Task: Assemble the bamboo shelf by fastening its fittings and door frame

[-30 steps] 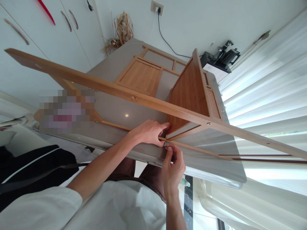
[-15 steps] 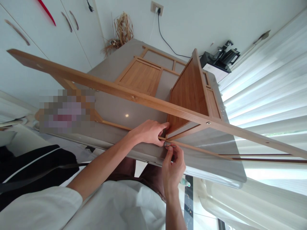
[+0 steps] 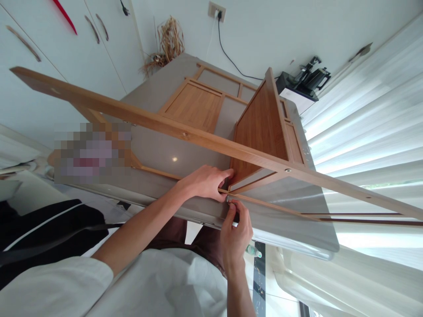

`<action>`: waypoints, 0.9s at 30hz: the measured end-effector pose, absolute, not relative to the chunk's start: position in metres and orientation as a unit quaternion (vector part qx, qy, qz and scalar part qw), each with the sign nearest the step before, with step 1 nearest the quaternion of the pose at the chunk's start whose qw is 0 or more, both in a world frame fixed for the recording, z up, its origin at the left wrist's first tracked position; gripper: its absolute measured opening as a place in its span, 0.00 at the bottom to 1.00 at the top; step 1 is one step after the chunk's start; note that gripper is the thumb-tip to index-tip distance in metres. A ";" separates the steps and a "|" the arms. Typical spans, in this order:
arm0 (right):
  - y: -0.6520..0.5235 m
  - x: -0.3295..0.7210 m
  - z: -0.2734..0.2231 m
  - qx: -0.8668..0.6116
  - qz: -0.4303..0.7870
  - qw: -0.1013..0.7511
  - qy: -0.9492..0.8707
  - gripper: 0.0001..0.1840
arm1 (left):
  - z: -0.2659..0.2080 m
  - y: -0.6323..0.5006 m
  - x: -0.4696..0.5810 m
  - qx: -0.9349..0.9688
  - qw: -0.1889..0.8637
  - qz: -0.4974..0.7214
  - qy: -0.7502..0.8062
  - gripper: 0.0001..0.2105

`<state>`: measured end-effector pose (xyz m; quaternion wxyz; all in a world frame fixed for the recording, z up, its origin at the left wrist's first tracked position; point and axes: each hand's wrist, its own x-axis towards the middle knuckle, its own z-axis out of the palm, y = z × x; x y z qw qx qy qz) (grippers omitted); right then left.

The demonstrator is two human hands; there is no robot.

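My left hand [image 3: 209,182] is closed around the near wooden rail [image 3: 261,202] of a furniture frame, where the upright wooden panel [image 3: 259,121] meets it. Its thumb and fingers press on the corner. My right hand [image 3: 235,226] is just below, fingertips pinched on a small metal hex key [image 3: 228,199] at the outer side of that joint. Most of the key is hidden by the fingers. A long wooden bar [image 3: 198,136] runs slantwise above both hands, with a metal bolt [image 3: 287,170] set in it.
The frame stands on a grey table [image 3: 152,149], whose near edge is close to my body. Further back lies another panelled frame [image 3: 194,103]. A kettle [image 3: 317,80] stands on a small cabinet at the back right. White curtains [image 3: 373,114] hang on the right.
My right hand has turned slightly and shifted a little to the left and down, its fingers closing in on the hex key. My left hand and the frame stay still.
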<state>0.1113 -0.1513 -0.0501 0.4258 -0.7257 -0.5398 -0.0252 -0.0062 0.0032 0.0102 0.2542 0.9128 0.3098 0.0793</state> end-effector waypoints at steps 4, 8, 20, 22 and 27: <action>-0.151 0.112 -0.053 -0.717 -0.037 0.417 -0.557 0.10 | 0.010 0.003 -0.007 0.913 0.257 0.087 0.304 0.17; -0.152 0.112 -0.052 -0.714 -0.038 0.421 -0.558 0.11 | 0.011 0.003 -0.007 0.912 0.256 0.082 0.310 0.17; -0.152 0.112 -0.049 -0.721 -0.045 0.415 -0.554 0.09 | 0.011 0.003 -0.006 0.913 0.255 0.080 0.309 0.17; -0.151 0.112 -0.049 -0.721 -0.046 0.416 -0.553 0.09 | 0.010 0.003 -0.007 0.913 0.255 0.084 0.306 0.17; -0.152 0.111 -0.051 -0.717 -0.050 0.402 -0.567 0.10 | 0.009 0.003 -0.007 0.914 0.254 0.088 0.306 0.16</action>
